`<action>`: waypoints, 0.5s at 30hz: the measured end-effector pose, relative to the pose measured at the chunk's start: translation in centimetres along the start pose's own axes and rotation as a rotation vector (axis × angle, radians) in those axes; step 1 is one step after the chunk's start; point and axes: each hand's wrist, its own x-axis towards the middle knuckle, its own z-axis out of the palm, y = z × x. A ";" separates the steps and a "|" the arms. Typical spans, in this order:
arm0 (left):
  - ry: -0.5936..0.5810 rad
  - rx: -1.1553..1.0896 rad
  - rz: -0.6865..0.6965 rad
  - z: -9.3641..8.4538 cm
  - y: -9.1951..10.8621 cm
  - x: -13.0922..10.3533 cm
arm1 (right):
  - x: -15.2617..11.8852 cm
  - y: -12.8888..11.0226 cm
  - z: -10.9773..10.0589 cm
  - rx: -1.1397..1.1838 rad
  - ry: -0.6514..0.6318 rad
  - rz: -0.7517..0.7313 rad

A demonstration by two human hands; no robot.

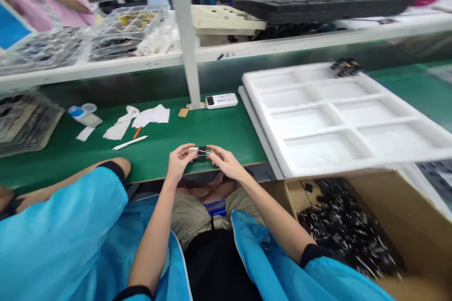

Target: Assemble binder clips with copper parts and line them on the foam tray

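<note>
Just above the front edge of the green work surface, both my hands grip a small dark part with shiny metal strips; its exact kind I cannot make out. My left hand has its thumb and fingers closed on the part's left end. On the opposite end, my right hand pinches it the same way. The fingertips cover both ends, so only the middle shows. Beyond my left hand lie a white pen and a short orange stick.
To the right lies a white compartment tray with dark parts on its far edge. Below it, a cardboard box holds many black parts. A white handheld device sits by the post. A co-worker's blue sleeve is close on my left.
</note>
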 end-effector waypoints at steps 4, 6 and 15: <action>0.095 -0.009 0.039 0.0 0.6 0.2 | -6.9 -3.0 -3.5 0.010 -0.293 0.071; 0.145 -0.017 0.060 0.0 0.6 1.1 | -11.7 -4.1 -7.2 -0.007 -0.498 0.134; 0.246 0.099 0.072 -0.5 0.8 2.2 | -29.7 4.2 -26.8 -0.617 0.831 1.017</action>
